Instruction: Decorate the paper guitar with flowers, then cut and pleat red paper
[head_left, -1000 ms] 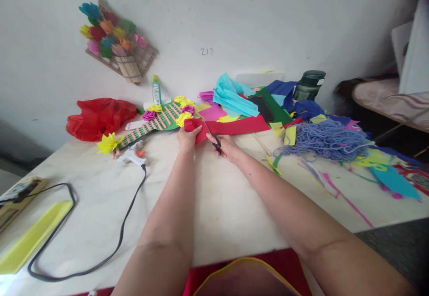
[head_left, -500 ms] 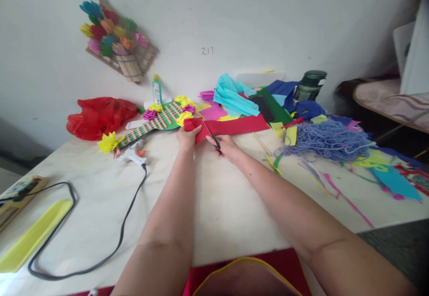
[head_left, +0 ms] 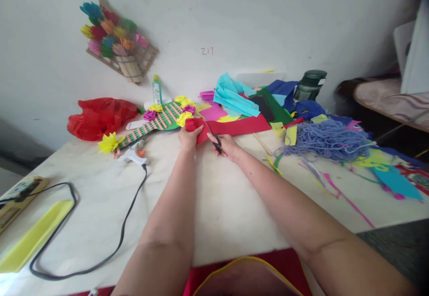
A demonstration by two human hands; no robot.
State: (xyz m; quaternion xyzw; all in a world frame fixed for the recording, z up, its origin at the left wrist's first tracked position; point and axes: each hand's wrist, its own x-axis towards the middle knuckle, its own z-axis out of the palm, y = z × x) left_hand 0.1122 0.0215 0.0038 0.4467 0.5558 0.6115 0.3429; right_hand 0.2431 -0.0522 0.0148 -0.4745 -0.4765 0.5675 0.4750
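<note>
Red paper (head_left: pixel 234 127) — left hand (head_left: pixel 188 137) grips, right hand (head_left: pixel 227 145) works scissors (head_left: pixel 212 136)

Two bare forearms are seen running up from the bottom edge, no sleeves worn on either, no watch, no bracelet shown at the wrists. The left hand (head_left: pixel 188 138) is bare, and no ring can be made out on it. The right hand (head_left: pixel 228 146) is likewise ungloved. At the very bottom, a red garment (head_left: pixel 201 282) is glimpsed at the body, crossed by a rounded yellow trim line.
</note>
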